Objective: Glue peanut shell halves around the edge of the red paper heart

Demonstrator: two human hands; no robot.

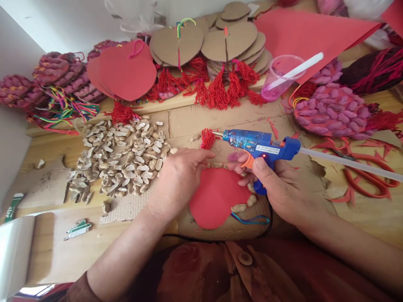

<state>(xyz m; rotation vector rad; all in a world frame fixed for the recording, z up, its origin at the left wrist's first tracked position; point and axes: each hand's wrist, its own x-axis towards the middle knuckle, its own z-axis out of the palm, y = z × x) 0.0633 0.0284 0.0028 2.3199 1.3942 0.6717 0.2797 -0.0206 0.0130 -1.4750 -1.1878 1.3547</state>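
A red paper heart [214, 197] lies before me, with peanut shells [239, 208] along its right and upper edges. My left hand [184, 180] is at the heart's upper left edge, fingers bent and closed; what lies under the fingertips is hidden. My right hand [280, 188] grips a blue hot glue gun [252, 141] above the heart's right side, fingers by its orange trigger. The gun's nozzle points left, by a red yarn tassel [207, 139]. A clear glue stick [346, 161] sticks out of its back. A blue cord loop [252, 219] emerges from the heart's lower right edge.
Loose peanut shells [126, 159] are heaped at left. Orange-handled scissors [368, 180] lie at right among red paper scraps. Cardboard hearts [178, 44] and red hearts [126, 71] line the back. A plastic cup [277, 82] holding pink liquid and a white-handled tool stands behind the gun.
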